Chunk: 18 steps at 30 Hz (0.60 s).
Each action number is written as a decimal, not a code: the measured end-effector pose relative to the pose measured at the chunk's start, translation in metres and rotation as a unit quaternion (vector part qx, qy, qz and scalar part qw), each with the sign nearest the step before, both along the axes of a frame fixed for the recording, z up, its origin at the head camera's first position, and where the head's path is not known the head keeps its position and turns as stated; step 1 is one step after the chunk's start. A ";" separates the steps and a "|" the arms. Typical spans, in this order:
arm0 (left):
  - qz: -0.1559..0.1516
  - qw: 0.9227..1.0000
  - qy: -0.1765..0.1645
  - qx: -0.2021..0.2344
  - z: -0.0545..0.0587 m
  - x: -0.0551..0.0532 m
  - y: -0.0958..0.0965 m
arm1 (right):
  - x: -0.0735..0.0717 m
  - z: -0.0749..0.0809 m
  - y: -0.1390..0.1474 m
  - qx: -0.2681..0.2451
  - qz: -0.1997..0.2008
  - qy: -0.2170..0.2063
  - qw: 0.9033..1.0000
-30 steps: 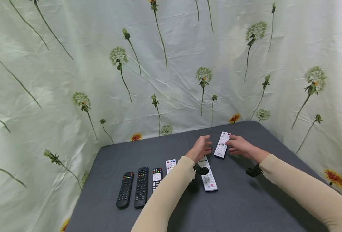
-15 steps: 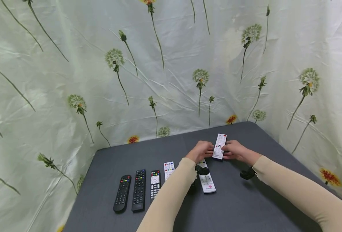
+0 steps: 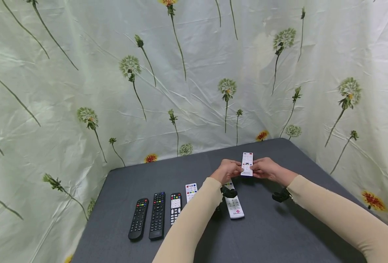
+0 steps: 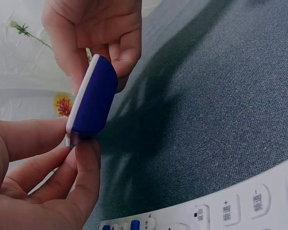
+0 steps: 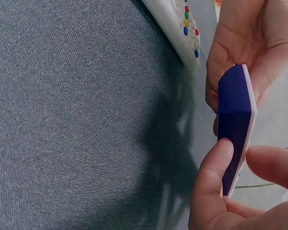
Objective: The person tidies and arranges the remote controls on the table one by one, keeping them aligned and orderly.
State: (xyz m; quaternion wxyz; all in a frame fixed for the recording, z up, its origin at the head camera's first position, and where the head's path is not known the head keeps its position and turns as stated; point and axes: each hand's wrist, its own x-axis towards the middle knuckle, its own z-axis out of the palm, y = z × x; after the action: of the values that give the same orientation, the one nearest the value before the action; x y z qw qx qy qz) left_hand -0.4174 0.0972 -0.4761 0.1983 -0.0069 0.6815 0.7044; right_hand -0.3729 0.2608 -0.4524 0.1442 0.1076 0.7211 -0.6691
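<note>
Between both hands is a remote control [image 3: 247,160] with a white button face and a dark blue back, raised off the table. My left hand [image 3: 228,170] pinches its left edge, thumb on the face and fingers beneath. On the opposite edge, my right hand [image 3: 267,168] pinches it the same way. The wrist views show the remote's blue end [image 4: 97,100] tilted, with a shadow on the cloth below. Under my left wrist lies a longer white remote [image 3: 234,207], partly hidden by the hand and wristband.
To the left lie a black remote [image 3: 138,219], a longer black remote [image 3: 157,215], a black remote with a white panel [image 3: 176,208] and a white remote [image 3: 191,190] partly behind my left sleeve. The grey table [image 3: 263,233] meets a flowered curtain [image 3: 194,109] at the back.
Both hands have closed in on the white and blue remote from either side and gripped it. It has risen off the table and turned straighter, shifting slightly left.
</note>
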 end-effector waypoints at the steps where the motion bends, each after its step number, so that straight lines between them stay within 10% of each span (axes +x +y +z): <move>1: 0.000 1.000 0.000 0.002 0.001 0.000 -0.001 | 0.000 0.001 0.000 0.003 0.003 -0.001 1.000; 18: -0.013 0.999 0.005 0.046 0.020 0.022 -0.014 | 0.011 0.023 -0.006 0.102 0.064 0.052 0.991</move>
State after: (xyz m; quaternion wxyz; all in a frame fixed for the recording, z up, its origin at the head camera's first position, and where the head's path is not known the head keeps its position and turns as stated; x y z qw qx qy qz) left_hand -0.3952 0.0835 -0.4564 0.2039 0.0145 0.6495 0.7324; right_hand -0.3615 0.2552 -0.4291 0.1368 0.0404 0.7974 -0.5863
